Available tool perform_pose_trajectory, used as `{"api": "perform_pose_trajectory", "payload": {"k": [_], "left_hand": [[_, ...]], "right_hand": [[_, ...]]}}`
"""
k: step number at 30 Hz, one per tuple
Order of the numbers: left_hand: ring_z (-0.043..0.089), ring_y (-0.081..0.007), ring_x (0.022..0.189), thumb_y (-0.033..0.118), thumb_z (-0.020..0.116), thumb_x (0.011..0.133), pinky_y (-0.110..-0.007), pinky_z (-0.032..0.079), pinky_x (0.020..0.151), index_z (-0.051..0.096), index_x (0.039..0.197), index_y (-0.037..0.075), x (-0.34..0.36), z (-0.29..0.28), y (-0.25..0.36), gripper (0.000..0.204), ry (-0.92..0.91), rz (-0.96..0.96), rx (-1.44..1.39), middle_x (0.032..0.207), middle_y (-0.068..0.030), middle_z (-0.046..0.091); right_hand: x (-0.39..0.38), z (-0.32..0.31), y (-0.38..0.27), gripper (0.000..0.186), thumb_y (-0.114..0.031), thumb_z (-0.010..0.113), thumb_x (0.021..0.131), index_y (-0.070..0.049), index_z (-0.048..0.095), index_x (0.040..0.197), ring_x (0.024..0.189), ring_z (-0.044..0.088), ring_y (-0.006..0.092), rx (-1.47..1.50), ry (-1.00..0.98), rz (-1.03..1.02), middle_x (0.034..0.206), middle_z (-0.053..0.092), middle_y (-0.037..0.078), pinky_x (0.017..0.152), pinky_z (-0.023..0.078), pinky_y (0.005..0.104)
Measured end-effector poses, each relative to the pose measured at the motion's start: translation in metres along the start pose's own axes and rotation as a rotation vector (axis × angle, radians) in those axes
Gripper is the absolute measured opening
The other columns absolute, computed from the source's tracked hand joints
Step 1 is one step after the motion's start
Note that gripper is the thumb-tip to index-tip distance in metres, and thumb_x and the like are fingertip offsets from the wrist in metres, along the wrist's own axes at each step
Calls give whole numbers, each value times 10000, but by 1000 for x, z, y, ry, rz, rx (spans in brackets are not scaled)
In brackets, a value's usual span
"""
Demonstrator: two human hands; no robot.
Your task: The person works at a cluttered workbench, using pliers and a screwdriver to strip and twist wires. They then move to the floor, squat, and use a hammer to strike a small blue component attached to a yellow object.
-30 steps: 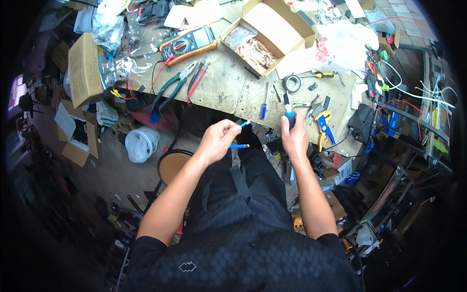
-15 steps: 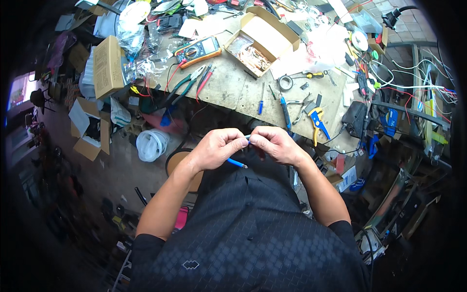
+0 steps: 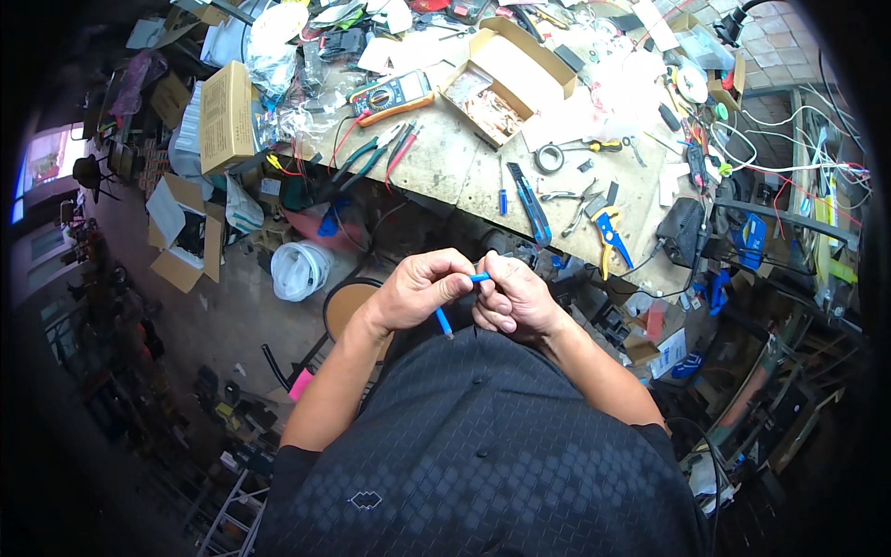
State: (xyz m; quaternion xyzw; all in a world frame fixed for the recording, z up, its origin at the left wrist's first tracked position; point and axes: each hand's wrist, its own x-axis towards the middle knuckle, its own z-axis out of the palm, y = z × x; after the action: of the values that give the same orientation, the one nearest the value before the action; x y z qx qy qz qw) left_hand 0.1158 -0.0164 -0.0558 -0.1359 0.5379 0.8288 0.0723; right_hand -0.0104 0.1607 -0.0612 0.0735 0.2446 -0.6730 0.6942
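Between my two hands, in front of my dark shirt, is a short length of blue cable. My left hand is closed round it, and its lower end pokes out beneath the palm. A blue stretch of it bridges the gap between the fingertips of both hands. There my right hand pinches the other end, with its remaining fingers curled in. Both hands hover just off the near edge of the workbench. The fingers hide the middle of the cable.
On the bench lie a utility knife, yellow-and-blue wire strippers, a small screwdriver, a tape roll, a multimeter and an open cardboard box of copper-coloured pieces. A white bucket and a round stool stand left below.
My right hand has turned, with its fingers now curled and more blue cable showing between the hands. The cable's lower end has swung to hang more steeply. The view has shifted slightly.
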Motion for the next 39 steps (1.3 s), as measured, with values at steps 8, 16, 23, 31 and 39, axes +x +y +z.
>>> {"api": "perform_pose_trajectory", "payload": {"k": [8,16,23,31,39], "left_hand": [[608,-69,817,54,721,979,-244,485,724,735,1014,7,-6,0,39,60,-3,17,354,904,-17,697],[643,-136,687,83,777,923,-294,496,624,743,965,26,-1,7,74,79,14,42,761,797,-56,703],[666,-279,677,138,811,873,-356,499,620,733,915,49,2,17,80,125,28,134,945,769,-112,688],[658,-313,665,148,813,838,-385,466,601,727,863,69,-4,13,77,119,-16,225,1064,745,-102,683],[649,-317,640,119,807,844,-384,458,580,716,851,63,-17,22,91,106,-75,170,971,725,-114,668]], "right_hand": [[-7,-1,-16,369,-413,562,1096,-85,630,939,557,521,90,-224,-151,66,682,529,-28,540,420,261],[-15,15,-45,206,-236,646,1041,-31,659,1019,727,633,111,-898,-29,-188,856,651,26,668,534,287],[-22,38,-49,191,-68,715,775,-45,681,962,742,708,270,-1565,152,-593,851,681,123,665,566,351],[-22,56,-33,265,-247,725,828,-69,597,976,778,705,395,-1772,254,-418,826,693,179,678,561,480],[-30,63,-17,250,-186,737,797,-83,523,878,631,673,367,-1887,185,-641,698,636,129,554,524,463]]}}
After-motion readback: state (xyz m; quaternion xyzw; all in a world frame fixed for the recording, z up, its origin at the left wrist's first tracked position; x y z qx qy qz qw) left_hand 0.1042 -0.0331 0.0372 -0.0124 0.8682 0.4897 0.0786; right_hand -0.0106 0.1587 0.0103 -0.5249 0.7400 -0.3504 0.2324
